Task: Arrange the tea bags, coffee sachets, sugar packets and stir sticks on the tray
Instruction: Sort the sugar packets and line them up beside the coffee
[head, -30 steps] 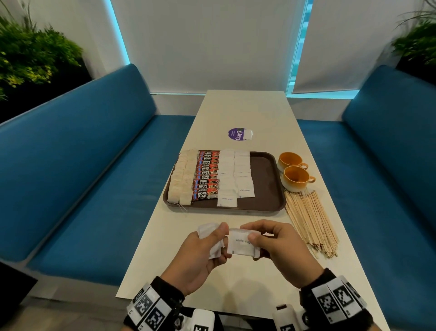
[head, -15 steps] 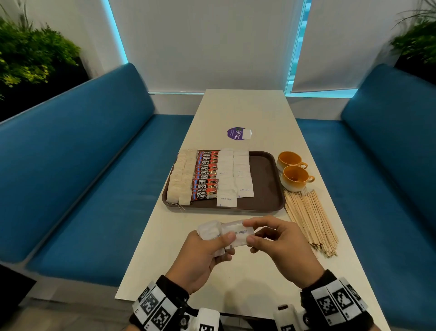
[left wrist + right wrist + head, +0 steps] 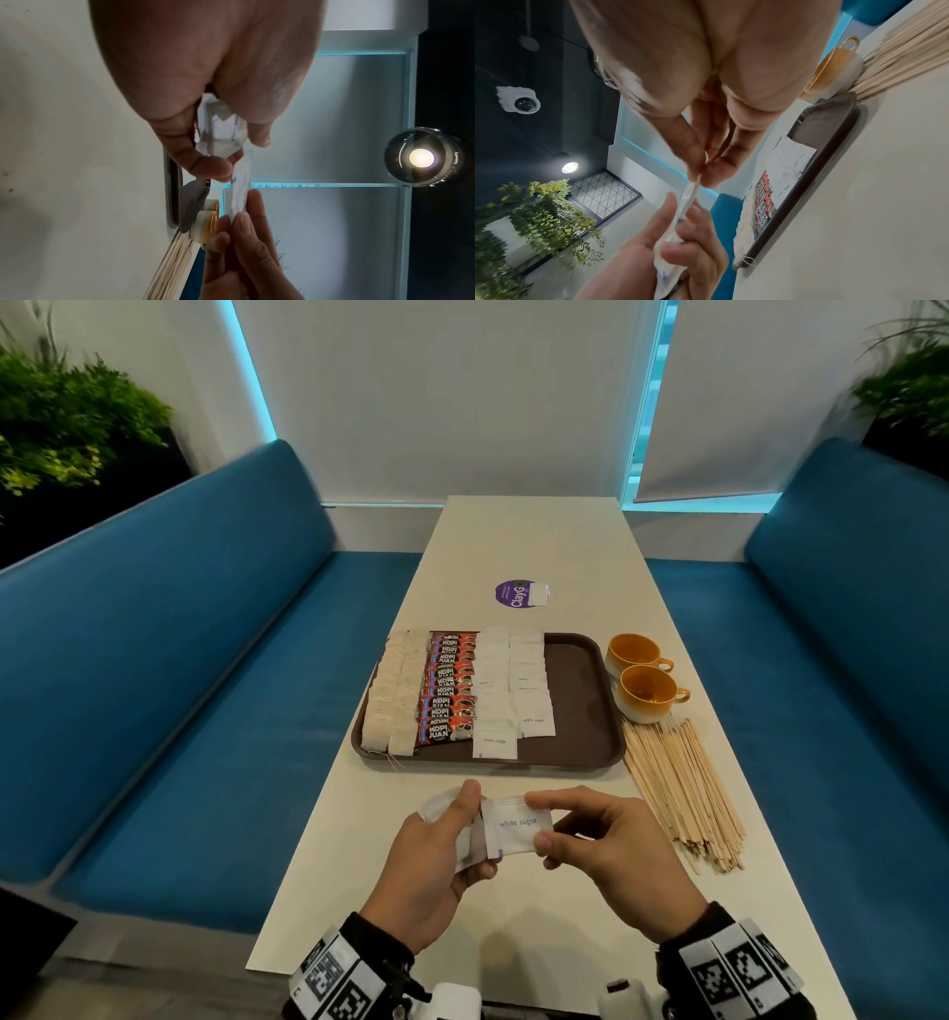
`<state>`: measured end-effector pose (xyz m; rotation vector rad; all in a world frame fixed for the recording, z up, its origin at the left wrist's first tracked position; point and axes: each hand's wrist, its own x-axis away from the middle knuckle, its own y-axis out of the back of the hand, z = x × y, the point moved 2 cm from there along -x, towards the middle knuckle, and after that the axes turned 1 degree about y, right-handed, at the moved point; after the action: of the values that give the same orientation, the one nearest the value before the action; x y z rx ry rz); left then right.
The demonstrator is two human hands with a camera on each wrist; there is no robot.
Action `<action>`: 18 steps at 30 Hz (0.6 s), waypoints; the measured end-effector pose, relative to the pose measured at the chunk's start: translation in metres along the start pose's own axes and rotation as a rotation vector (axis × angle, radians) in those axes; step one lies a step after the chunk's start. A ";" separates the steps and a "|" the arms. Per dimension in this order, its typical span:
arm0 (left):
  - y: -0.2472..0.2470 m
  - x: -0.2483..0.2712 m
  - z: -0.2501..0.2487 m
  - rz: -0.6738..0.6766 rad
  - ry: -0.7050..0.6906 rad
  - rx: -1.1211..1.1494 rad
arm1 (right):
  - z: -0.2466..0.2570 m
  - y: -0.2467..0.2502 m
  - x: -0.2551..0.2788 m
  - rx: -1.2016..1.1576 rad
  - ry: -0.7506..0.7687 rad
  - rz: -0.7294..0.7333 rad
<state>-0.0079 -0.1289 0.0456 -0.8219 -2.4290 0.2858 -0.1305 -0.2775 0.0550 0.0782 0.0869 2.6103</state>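
Observation:
On the brown tray [image 3: 575, 711] lie rows of tea bags [image 3: 393, 698], red coffee sachets [image 3: 447, 690] and white sugar packets [image 3: 511, 690]. Near the table's front edge my left hand [image 3: 452, 839] grips a small stack of sugar packets [image 3: 464, 845]. My right hand [image 3: 580, 829] pinches one packet printed "white sugar" [image 3: 518, 827] between thumb and fingers, right beside that stack. The same packet [image 3: 689, 195] shows edge-on in the right wrist view, and as a packet edge [image 3: 240, 192] in the left wrist view. Wooden stir sticks [image 3: 678, 788] lie in a pile on the table right of the tray.
Two orange cups [image 3: 644, 683] stand right of the tray, above the sticks. A purple round sticker [image 3: 516, 594] lies farther back on the white table [image 3: 539, 541]. Blue benches [image 3: 169, 690] flank both sides, with plants in the far corners.
Both hands have lifted slightly toward the tray. The right hand has drawn one sugar packet sideways off the stack, its printed face now turned up.

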 end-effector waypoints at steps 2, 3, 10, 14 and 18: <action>0.002 -0.001 0.002 0.030 0.021 0.040 | -0.002 0.004 -0.006 0.007 -0.010 -0.036; 0.003 -0.002 0.003 0.055 0.033 0.068 | -0.002 0.007 -0.010 0.004 -0.016 -0.057; 0.016 -0.012 0.005 0.161 0.105 0.175 | -0.016 0.035 -0.073 -0.112 -0.150 -0.189; 0.022 -0.017 0.007 0.148 0.101 0.170 | -0.027 0.050 -0.118 -0.089 -0.200 -0.243; 0.028 -0.020 0.008 0.138 0.095 0.140 | -0.048 0.057 -0.156 -0.043 -0.298 -0.228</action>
<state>0.0145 -0.1190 0.0204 -0.9203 -2.2406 0.4534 -0.0284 -0.4075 0.0051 0.4157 -0.0626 2.3440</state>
